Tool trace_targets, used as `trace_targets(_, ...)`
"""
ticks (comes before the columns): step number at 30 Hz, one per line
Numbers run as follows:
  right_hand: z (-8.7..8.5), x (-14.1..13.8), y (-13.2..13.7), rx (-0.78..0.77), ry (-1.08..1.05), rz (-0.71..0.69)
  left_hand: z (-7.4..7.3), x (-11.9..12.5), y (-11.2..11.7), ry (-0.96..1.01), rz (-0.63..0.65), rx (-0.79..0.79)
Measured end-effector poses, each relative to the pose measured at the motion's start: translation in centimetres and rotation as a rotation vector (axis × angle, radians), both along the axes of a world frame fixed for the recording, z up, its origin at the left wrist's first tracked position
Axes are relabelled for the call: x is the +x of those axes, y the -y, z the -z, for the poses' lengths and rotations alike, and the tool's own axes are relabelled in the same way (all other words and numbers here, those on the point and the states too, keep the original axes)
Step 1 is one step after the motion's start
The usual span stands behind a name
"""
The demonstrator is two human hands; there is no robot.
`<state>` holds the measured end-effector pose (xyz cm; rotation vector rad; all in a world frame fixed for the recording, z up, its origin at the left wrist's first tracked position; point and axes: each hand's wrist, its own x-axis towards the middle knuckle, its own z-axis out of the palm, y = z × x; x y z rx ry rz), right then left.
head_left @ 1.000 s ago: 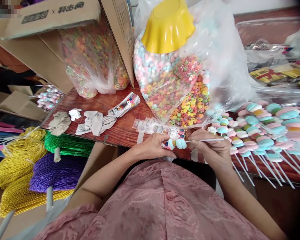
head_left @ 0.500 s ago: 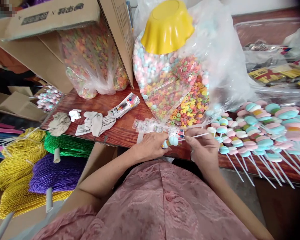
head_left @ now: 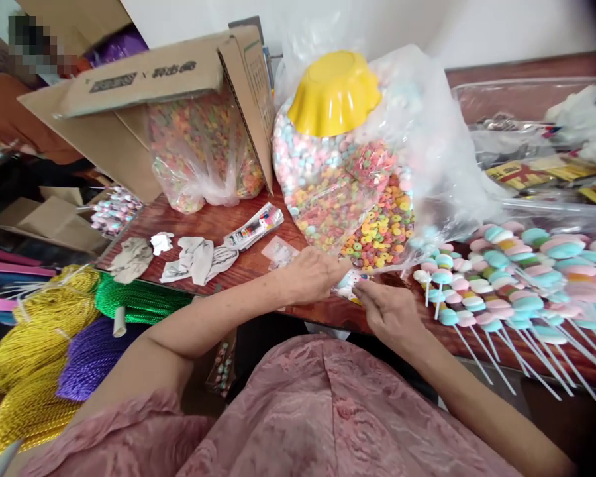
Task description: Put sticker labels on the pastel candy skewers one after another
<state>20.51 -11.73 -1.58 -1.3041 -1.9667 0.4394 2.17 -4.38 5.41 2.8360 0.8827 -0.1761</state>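
Note:
My left hand [head_left: 318,273] is closed, its fingertips pinching a small printed plastic bag [head_left: 346,286] at the table's front edge. From the other side my right hand [head_left: 390,308] grips the same bag's lower right edge between thumb and fingers. Both hands partly cover it, so what is inside cannot be made out. Under my left wrist lie some clear printed bags [head_left: 279,253]. Just right of my right hand are many marshmallow skewers [head_left: 496,288] in pink, blue and white, their white sticks jutting over the edge.
Behind my hands sits a large plastic bag of ring candies [head_left: 382,228] and marshmallows, a yellow bowl [head_left: 335,96] on top. Left are a cardboard box [head_left: 144,79], a stack of printed wrappers [head_left: 254,226] and crumpled gloves [head_left: 198,260]. Cord bundles [head_left: 139,299] hang below.
The marshmallow skewer at my left hand and the stick in my right fingers no longer show. Both hands now hold a printed bag. The view has tilted up slightly.

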Motion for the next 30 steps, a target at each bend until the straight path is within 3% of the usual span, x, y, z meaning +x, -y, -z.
trace_targets(3,0.4,-1.3,-0.7,-0.246,-0.421,0.026,-1.1,-0.4,0.0,0.156,0.113,0.163)
trace_targets(5,0.7,-1.2,-1.1,-0.311,-0.678,0.118,-1.7,-1.4,0.4,0.446,0.168,0.260)
trace_targets(7,0.8,-0.8,-1.4,-0.314,-0.849,0.217,-1.5,-2.7,0.7,0.837,0.059,0.249)
trace_targets(8,0.7,-0.6,-1.5,-0.305,-0.897,0.247,-1.2,-3.1,0.6,1.046,-0.090,0.184)
trace_targets(10,0.5,-0.6,-1.7,-0.297,-0.935,0.240,-0.3,-3.4,-0.1,1.374,-0.378,-0.167)
trace_targets(11,0.3,-0.8,-1.8,-0.311,-0.937,0.210,0.0,-3.1,-0.6,1.457,-0.441,-0.422)
trace_targets(13,0.0,-1.5,-1.9,-0.356,-0.934,0.133,0.2,-2.1,-1.8,1.514,-0.450,-0.866)
trace_targets(15,-0.2,-2.4,-2.0,-0.381,-0.945,0.082,-0.3,-1.0,-2.9,1.541,-0.417,-1.083)
trace_targets(17,-0.2,-2.9,-2.0,-0.330,-0.959,0.087,-1.0,0.0,-3.5,1.596,-0.430,-1.137)
trace_targets(20,-0.2,-2.5,-2.1,-0.107,-0.818,0.179,-1.2,1.2,-3.8,1.746,-0.551,-1.158)
trace_targets(24,-0.6,-0.8,-2.3,0.398,-0.251,0.259,-0.2,2.2,-3.7,2.003,-0.618,-1.343)
trace_targets(26,-0.8,-0.3,-2.4,0.576,0.005,0.256,0.3,2.5,-3.6,2.073,-0.615,-1.432)
trace_targets(28,-0.8,-0.2,-2.5,0.639,0.131,0.243,0.6,2.7,-3.4,2.074,-0.625,-1.462)
trace_targets(30,-0.6,-0.5,-2.5,0.598,0.116,0.221,0.7,2.7,-3.1,1.995,-0.589,-1.448)
